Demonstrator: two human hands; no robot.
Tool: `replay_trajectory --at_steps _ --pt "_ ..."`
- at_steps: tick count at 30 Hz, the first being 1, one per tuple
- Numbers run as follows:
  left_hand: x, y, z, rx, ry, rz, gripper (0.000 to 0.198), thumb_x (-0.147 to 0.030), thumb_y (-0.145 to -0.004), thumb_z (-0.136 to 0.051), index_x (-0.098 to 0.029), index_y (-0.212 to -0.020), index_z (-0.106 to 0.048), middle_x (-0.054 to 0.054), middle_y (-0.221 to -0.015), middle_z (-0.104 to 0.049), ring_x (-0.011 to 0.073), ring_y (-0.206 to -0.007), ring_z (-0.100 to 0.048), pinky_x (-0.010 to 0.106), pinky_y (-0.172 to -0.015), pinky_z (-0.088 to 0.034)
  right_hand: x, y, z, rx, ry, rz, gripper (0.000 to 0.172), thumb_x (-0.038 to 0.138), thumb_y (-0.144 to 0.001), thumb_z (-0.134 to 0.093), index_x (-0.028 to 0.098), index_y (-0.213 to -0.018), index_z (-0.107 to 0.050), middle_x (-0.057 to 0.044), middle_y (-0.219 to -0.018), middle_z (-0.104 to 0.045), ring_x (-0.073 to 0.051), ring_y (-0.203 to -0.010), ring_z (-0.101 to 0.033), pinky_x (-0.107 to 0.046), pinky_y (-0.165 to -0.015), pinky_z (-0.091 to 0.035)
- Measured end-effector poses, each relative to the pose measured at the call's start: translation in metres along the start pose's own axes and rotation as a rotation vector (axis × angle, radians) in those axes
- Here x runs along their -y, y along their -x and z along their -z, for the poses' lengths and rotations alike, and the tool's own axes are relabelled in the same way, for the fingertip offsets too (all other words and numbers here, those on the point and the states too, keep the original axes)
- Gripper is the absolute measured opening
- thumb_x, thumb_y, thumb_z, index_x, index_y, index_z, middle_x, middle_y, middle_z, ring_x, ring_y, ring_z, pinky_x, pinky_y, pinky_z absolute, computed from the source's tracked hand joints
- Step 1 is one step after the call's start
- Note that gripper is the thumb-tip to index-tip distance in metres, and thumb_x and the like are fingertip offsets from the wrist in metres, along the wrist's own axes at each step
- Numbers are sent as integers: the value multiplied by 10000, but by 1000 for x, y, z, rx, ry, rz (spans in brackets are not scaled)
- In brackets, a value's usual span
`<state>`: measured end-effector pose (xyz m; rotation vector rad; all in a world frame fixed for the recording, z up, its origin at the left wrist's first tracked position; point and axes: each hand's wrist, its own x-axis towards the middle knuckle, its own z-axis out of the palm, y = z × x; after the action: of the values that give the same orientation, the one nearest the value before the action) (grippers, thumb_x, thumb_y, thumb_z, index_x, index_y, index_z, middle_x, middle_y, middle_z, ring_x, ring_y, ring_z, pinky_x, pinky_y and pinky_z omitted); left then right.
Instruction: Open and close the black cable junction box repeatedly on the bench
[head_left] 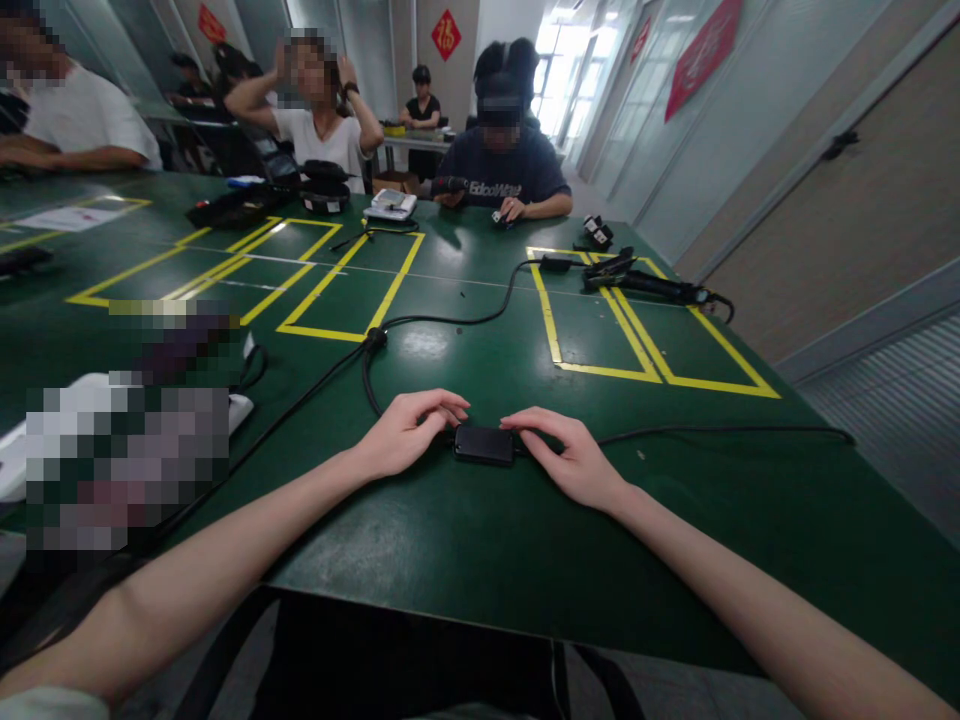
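A black power adapter lies flat on the green table in front of me, with a cable at each end. My left hand is at its left end, fingers loosely curved and apart, the fingertips by the adapter's upper left corner. At the opposite end is my right hand, thumb and fingers apart near the upper right corner. Neither hand is closed round the adapter; whether fingertips touch it I cannot tell. One black cable runs right from the adapter, and another black cable curves up from its left side.
A cable junction links to a small black box beside a black device. Yellow tape marks rectangles. Blurred items lie left. Across the table a person holds small objects; other people sit further left.
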<state>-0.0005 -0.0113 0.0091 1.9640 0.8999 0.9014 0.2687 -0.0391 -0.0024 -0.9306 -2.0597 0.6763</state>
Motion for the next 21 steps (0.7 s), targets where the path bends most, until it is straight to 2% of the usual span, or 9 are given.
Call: replay_trajectory --at_steps 3,6,9,16,21 --pt "-2 1 1 18 -71 -45 256 -199 -967 -521 -165 -1106 -733 70 -995 -795 197 -923 -748 329 -859 -603 0 1 0 10 52 54 231 244 -1025 -546 234 -1096 -765 -92 -1092 -772 -228 -1015 -740 -413 -928 -615" --pt "-3 3 1 64 -155 -130 216 -265 -921 -660 -171 -1097 -740 76 -1028 -784 195 -889 -732 321 -842 -593 1 1 0 25 96 85 193 266 -993 -612 232 -1113 -758 -105 -1108 -768 -244 -1019 -740 -434 -926 -619" --pt "-3 4 1 103 -194 -192 217 -291 -883 -746 -177 -1069 -751 86 -1059 -770 209 -936 -726 327 -870 -579 2 2 0 38 110 104 169 274 -972 -648 232 -1097 -753 -110 -1109 -765 -247 -1018 -741 -438 -917 -624" --pt "-2 4 4 136 -213 -156 302 -287 -851 -816 -190 -1125 -733 62 -1050 -759 204 -928 -721 311 -846 -562 2 1 1 50 67 76 134 274 -960 -691 222 -1073 -741 -103 -1101 -761 -237 -1006 -745 -418 -907 -624" --pt "2 3 3 157 -207 -195 218 -253 -844 -824 -189 -1028 -726 56 -1038 -740 217 -972 -718 320 -876 -557 3 1 1 61 59 56 120 273 -958 -702 217 -1058 -736 -101 -1106 -758 -232 -1010 -743 -410 -911 -615"
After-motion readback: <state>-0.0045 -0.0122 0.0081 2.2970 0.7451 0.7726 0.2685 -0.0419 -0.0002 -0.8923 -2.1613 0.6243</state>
